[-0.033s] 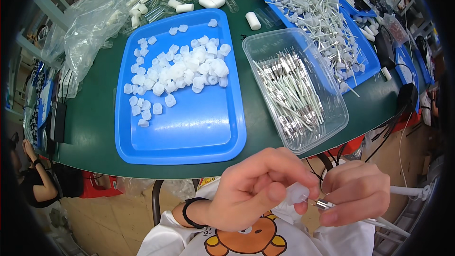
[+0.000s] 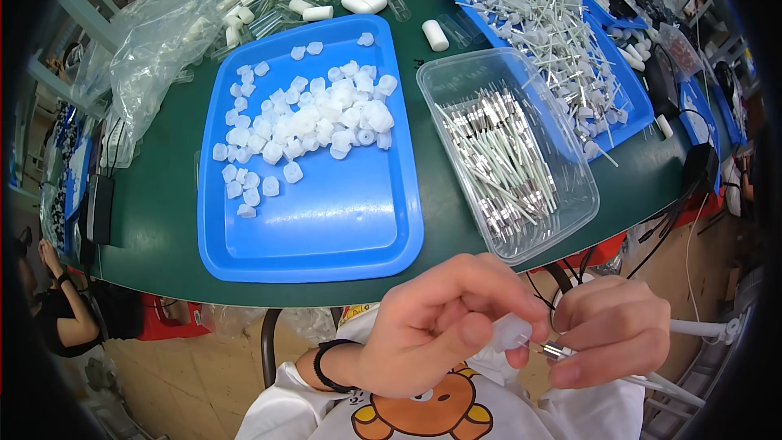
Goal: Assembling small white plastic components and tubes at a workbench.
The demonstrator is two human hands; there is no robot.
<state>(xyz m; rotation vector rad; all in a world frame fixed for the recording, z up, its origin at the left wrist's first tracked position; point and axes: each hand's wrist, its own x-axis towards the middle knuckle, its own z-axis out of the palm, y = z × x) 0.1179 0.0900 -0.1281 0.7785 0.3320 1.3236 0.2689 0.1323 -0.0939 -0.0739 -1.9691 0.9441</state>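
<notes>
My left hand (image 2: pixel 440 318) is closed in a pinch on a translucent white plastic cap (image 2: pixel 511 332), in front of my chest. Facing it, my right hand (image 2: pixel 617 330) grips a thin rod with a shiny metal sleeve (image 2: pixel 555 350). The rod's narrow tip points at the cap's open side; whether it touches inside I cannot tell. My right fingers hide the rod's other end. Similar caps (image 2: pixel 305 118) lie heaped in a blue tray (image 2: pixel 326 265) beyond my left hand. A clear plastic box (image 2: pixel 582 216) beside that tray holds many pale rods with metal sleeves (image 2: pixel 497 163).
Another blue tray (image 2: pixel 639 118) at the far right holds rods with white caps attached. Glass tubes and white foam plugs (image 2: pixel 436 35) cover the back of the green table (image 2: pixel 155 212). Clear plastic bags (image 2: pixel 155 65) lie at left. Another person's arm (image 2: pixel 72 301) shows at far left.
</notes>
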